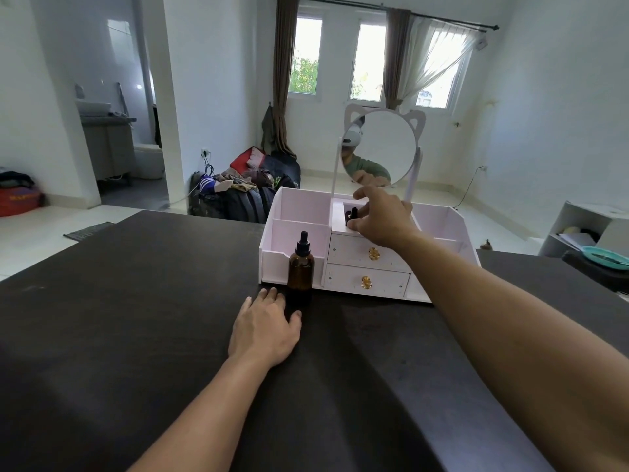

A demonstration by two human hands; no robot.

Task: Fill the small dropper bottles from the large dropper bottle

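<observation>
While the left hand (pixel 263 330) rests flat at six o'clock of the big bottle (pixel 300 265), the right hand (pixel 381 218) pinches a small bottle (pixel 352 216) from the organizer (pixel 452 240), likely for filling.

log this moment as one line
left hand flat on table | right hand grips small dropper bottle in organizer | large dropper bottle capped

Large dropper bottle (pixel 300 265): amber, black cap, upright on dark table (pixel 136 318), before white organiser (pixel 442 229).
Left hand (pixel 263 330): flat on table, just beside the bottle.
Right hand (pixel 383 218): pinches small dropper bottle (pixel 352 215) in organiser's centre compartment.
Mirror (pixel 379 148): round, cat-eared, above organiser.
</observation>
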